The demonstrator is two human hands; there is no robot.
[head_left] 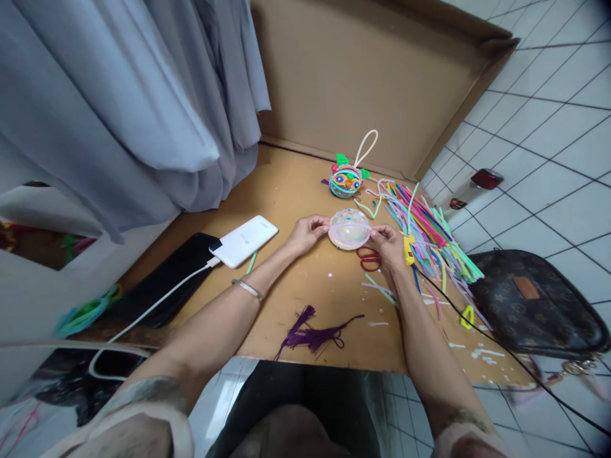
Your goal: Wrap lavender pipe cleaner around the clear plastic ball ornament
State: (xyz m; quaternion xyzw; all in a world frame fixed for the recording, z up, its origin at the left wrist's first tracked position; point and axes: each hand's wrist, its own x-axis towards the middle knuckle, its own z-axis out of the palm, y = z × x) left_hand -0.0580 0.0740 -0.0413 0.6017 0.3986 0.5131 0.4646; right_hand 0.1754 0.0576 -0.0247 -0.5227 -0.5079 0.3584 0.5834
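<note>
In the middle of the table is a clear round plastic ball with small coloured specks. A lilac pipe cleaner runs across its front. My left hand pinches one end of this strip at the ball's left side. At the right side my right hand pinches the other end, fingers closed. Just below the ball lie red-handled scissors, partly hidden. A yellow glue gun rests beside my right hand. Behind the ball stands a finished lion-face ornament with green ears and a cream loop.
Many coloured pipe cleaners are heaped at the right, near a brown patterned bag. Purple tassels lie at the front edge. A white power bank with a cable sits at the left. Cardboard rises behind the table.
</note>
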